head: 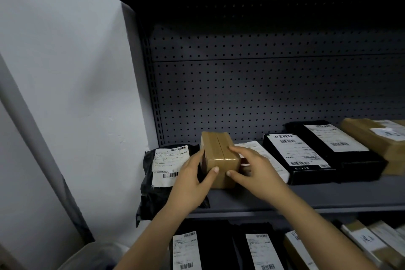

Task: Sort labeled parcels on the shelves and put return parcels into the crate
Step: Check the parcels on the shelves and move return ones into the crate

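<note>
I held the brown box (219,155) between my left hand (192,176) and right hand (255,171), both grasping it, probably to turn its label toward me.

Bare hands, bare forearms
Left hand (192,180) and right hand (256,171) uncovered, thumbnails short; forearms bare down to six o'clock.

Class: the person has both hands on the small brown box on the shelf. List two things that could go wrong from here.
1. The black bag overhangs the shelf edge right beside the left grip; pulling the box out could drag it off.
2. The right grip seems to hold mostly by fingertips, so the box might slip.
</note>
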The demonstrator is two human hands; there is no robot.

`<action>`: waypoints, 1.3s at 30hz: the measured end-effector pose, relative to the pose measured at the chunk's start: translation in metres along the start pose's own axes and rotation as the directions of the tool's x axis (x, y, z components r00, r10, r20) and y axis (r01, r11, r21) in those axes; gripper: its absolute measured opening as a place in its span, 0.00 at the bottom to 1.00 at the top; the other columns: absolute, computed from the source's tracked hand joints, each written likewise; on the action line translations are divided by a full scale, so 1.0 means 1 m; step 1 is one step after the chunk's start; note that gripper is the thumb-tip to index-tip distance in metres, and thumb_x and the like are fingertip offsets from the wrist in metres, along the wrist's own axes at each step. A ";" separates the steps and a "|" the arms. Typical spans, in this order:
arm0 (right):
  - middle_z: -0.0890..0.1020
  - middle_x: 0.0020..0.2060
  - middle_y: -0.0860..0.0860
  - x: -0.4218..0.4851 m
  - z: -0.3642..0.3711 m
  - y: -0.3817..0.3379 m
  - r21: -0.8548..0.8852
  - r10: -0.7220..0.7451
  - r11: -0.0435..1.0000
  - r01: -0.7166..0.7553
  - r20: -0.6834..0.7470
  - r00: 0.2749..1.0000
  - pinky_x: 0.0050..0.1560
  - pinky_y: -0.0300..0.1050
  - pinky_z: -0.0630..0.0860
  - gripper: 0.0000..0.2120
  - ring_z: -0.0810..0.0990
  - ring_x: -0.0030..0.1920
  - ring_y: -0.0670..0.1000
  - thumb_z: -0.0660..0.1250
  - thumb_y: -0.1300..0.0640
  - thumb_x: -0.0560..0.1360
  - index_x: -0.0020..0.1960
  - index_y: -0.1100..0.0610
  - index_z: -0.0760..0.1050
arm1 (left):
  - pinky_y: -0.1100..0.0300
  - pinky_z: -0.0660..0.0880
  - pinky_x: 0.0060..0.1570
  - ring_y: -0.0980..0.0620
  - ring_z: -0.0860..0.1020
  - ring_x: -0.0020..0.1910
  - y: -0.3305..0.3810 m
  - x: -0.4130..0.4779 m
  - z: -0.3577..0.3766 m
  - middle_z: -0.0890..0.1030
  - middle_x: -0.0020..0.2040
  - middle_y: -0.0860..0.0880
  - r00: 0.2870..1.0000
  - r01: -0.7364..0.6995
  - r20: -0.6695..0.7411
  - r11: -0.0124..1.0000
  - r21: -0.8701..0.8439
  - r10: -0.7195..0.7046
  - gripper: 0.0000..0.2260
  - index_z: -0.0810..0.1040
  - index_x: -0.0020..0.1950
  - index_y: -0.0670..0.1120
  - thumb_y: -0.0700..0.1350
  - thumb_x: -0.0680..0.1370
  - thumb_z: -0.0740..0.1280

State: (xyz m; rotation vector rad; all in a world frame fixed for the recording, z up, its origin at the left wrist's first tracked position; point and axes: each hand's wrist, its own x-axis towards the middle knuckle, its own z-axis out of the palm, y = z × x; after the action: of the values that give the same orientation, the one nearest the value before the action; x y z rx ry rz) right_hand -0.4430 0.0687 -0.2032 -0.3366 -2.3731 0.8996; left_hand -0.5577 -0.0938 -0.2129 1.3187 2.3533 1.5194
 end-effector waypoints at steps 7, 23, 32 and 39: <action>0.78 0.56 0.43 -0.002 -0.007 0.004 -0.048 0.028 0.998 -0.030 -0.038 0.999 0.59 0.38 0.73 0.27 0.76 0.57 0.43 0.76 0.50 0.69 0.65 0.49 0.73 | 0.68 0.56 0.70 0.62 0.60 0.72 0.013 0.012 -0.004 0.64 0.73 0.59 0.994 -0.108 0.045 0.987 0.116 0.103 0.24 0.64 0.76 0.50 0.50 0.81 0.63; 0.78 0.61 0.43 0.000 -0.017 0.011 0.102 0.022 0.994 -0.029 0.060 0.998 0.63 0.45 0.76 0.28 0.77 0.60 0.41 0.74 0.55 0.73 0.71 0.48 0.69 | 0.58 0.73 0.63 0.65 0.74 0.61 0.006 0.007 0.008 0.77 0.61 0.63 0.987 0.151 0.089 0.972 -0.181 -0.136 0.18 0.70 0.64 0.63 0.62 0.75 0.67; 0.80 0.57 0.40 -0.003 -0.012 -0.013 0.393 0.080 0.917 -0.066 -0.021 0.997 0.58 0.37 0.75 0.15 0.77 0.58 0.35 0.68 0.46 0.74 0.60 0.47 0.74 | 0.57 0.68 0.69 0.64 0.68 0.69 0.018 0.005 0.006 0.69 0.71 0.60 0.992 0.058 -0.091 0.947 -0.315 -0.091 0.31 0.59 0.77 0.55 0.53 0.77 0.67; 0.79 0.61 0.45 -0.001 -0.016 -0.024 0.519 -0.026 0.849 0.104 -0.155 0.988 0.64 0.42 0.73 0.16 0.75 0.64 0.44 0.66 0.54 0.75 0.62 0.52 0.71 | 0.59 0.68 0.68 0.61 0.67 0.71 0.034 0.005 0.001 0.69 0.71 0.61 0.977 -0.136 -0.203 0.930 -0.340 0.068 0.32 0.59 0.77 0.54 0.43 0.77 0.70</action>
State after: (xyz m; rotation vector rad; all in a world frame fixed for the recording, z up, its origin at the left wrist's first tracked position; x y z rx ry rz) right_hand -0.4331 0.0585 -0.1777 -0.0933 -1.8943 1.3930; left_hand -0.5392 -0.0842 -0.1852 1.2736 1.9943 2.0633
